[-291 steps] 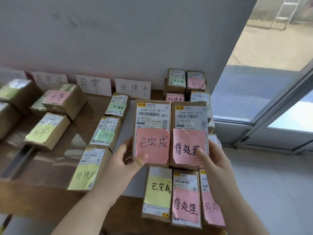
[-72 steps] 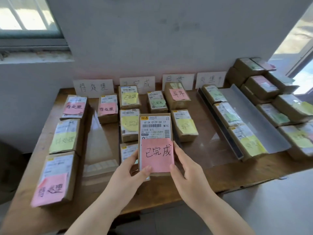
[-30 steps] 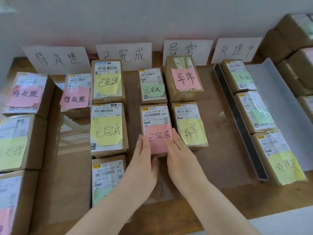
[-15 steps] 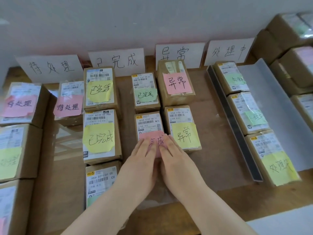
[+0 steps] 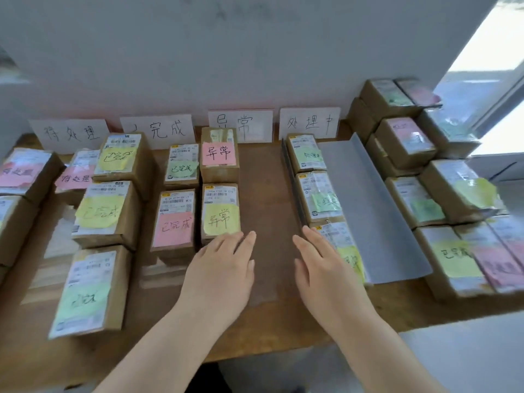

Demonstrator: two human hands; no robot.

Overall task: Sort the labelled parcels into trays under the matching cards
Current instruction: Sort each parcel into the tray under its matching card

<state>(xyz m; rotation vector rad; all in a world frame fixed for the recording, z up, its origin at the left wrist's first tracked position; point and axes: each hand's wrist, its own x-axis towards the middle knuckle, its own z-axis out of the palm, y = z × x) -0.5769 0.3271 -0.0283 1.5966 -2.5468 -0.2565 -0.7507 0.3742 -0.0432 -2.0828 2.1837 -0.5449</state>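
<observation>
Four white cards lean on the wall; the second one (image 5: 157, 131) reads 已完成. Below it lies the parcel with the pink 已完成 note (image 5: 174, 222), flat in its row, beside a parcel with a yellow 异常 note (image 5: 220, 212). My left hand (image 5: 224, 270) hovers flat and empty just right of the pink-note parcel, fingertips near the yellow-note one. My right hand (image 5: 323, 268) is empty too, fingers spread, its outer edge over the nearest parcel (image 5: 344, 248) of the 处理中 row.
A clear tray (image 5: 263, 194) lies between my hands. A grey tray wall (image 5: 365, 205) flanks the 处理中 row. Unsorted parcels (image 5: 453, 194) are stacked at the right, more sorted ones (image 5: 99, 214) at the left. The wooden table edge (image 5: 283, 350) runs close to me.
Both hands have let go of the pink-note parcel, which stays in the 已完成 row. They have drawn apart and moved right, and the view has swung right.
</observation>
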